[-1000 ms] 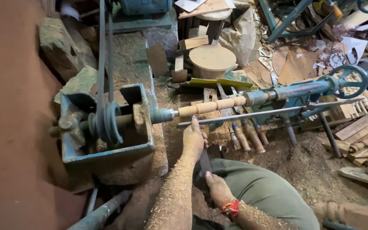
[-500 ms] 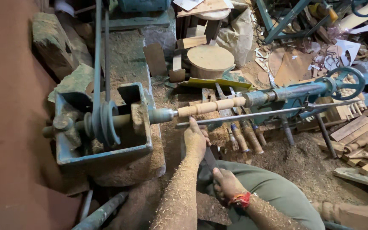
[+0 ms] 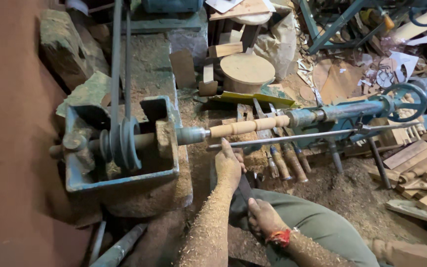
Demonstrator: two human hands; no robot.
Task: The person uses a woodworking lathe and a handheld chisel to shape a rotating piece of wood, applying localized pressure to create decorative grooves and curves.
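Left hand (image 3: 229,165): centre of the frame, dusted with sawdust like its forearm, fingers curled around the upper end of a dark flat-bladed chisel (image 3: 244,187), resting against the thin metal tool rest (image 3: 292,137).
Right hand (image 3: 263,217): lower centre, a red thread band at the wrist, fingers wrapped around the chisel's lower end.
Workpiece (image 3: 249,126): a pale wooden spindle, round with shallow turned beads, lying level just above the left hand, between the grey steel chuck (image 3: 192,135) and the blue tailstock (image 3: 344,111).
Headstock (image 3: 124,143): left of centre, a chipped blue metal box with a grooved pulley and a dark belt running up.
Handwheel (image 3: 405,101): right edge, spoked, blue.
Spare chisels (image 3: 287,163): wooden-handled, lying under the spindle.
Round wooden disc (image 3: 247,69): upper centre, smooth and pale.
Floor (image 3: 342,188): brown shavings and sawdust.
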